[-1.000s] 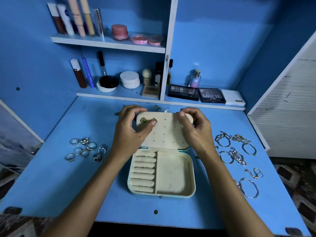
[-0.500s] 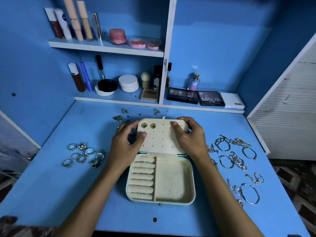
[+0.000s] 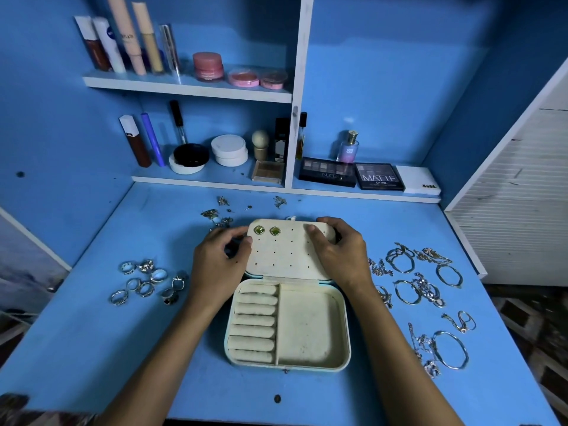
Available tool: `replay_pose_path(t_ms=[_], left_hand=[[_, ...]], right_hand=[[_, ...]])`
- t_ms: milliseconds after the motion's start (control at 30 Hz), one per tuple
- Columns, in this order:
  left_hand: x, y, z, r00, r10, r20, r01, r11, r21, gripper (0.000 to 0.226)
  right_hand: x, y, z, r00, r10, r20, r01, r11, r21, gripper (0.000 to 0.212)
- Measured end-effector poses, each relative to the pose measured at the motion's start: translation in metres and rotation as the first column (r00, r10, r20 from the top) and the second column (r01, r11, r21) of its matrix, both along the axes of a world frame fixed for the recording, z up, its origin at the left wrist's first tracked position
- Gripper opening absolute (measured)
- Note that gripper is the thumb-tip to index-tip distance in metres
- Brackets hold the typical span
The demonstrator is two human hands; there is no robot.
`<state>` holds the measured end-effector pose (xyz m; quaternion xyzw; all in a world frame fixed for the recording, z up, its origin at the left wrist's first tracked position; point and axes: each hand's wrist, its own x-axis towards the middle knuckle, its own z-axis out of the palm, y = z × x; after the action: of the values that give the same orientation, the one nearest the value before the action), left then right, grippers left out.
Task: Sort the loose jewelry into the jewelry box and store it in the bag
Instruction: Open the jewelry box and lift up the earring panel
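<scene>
A cream, rounded-rectangular jewelry box is laid open at mid-worktop; two green square stud earrings are pinned in its perforated lid. Silver rings are clustered left, silver bracelets and chains right.

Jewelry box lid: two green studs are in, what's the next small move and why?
Probably the left hand reaches back to the loose earrings behind the jewelry box for another stud. The earring panel holds only two green studs, most holes are empty, and the right hand steadies the lid.
</scene>
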<state>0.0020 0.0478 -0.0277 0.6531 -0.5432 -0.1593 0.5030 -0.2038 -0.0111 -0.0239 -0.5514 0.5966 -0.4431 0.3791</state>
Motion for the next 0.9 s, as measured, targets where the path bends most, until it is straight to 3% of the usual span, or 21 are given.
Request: replay_pose_path(t_ms=[100,267,567,900], left_hand=[[0.004,-0.007,0.009,0.997,0.036,0.075,-0.031,0.997,-0.064,0.013],[0.03,-0.031,0.023,0.935,0.086,0.343,-0.03,0.986,-0.166,0.007],[0.082,-0.06,0.026,0.844,-0.016,0.536,-0.039,0.995,0.091,0.008],[0.084,-0.062,0.024,0.835,-0.075,0.546,-0.046,0.978,0.205,0.011]], right_hand=[[0.001,-0.001,0.0,1.0,-0.001,-0.018,0.001,1.0,-0.006,0.032],[0.001,-0.003,0.0,1.0,0.005,-0.026,-0.005,1.0,0.007,0.032],[0.0,-0.002,0.002,0.998,0.025,-0.059,-0.024,1.0,0.013,0.031],[0.0,-0.001,0.004,0.997,0.031,-0.064,-0.03,0.999,0.01,0.029]])
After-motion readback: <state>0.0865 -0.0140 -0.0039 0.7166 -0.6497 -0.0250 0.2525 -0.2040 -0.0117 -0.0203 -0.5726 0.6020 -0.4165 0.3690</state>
